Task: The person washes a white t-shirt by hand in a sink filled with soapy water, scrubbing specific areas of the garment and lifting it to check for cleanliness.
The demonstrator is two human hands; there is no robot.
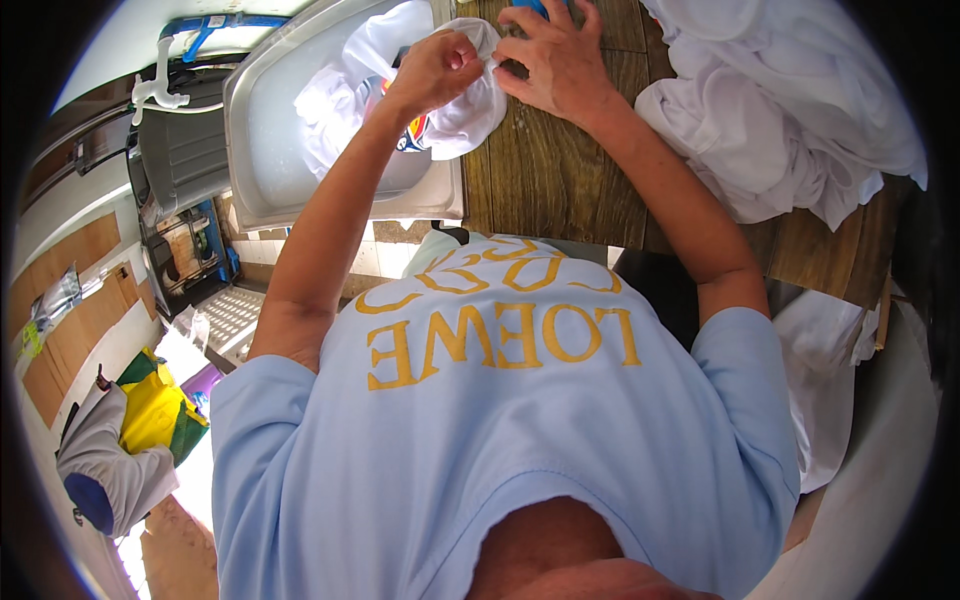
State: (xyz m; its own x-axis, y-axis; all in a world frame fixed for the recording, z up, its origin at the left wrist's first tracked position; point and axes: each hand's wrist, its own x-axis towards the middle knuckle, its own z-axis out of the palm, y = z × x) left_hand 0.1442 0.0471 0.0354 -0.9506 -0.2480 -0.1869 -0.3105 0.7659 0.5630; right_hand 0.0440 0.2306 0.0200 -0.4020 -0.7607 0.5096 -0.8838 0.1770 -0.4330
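A white garment with a colourful print [462, 118] lies bunched over the right rim of a pale sink [345, 207], partly down in the basin. My left hand [438, 72] is closed, its curled fingers gripping the cloth. Just right of it, my right hand [556, 68] pinches the garment's edge between thumb and forefinger, over the wooden tabletop [560, 180]. Its other fingers are spread beside a blue object [535, 6], which the upper picture edge cuts off, so its kind does not show.
A large heap of white cloth [770, 130] covers the table's right side. At left are a white tap [155, 92], a dark grey ribbed panel [185, 150] and a perforated pale surface [235, 318]. Lower left, a yellow and green cloth [155, 408] lies near a grey bundle [112, 460].
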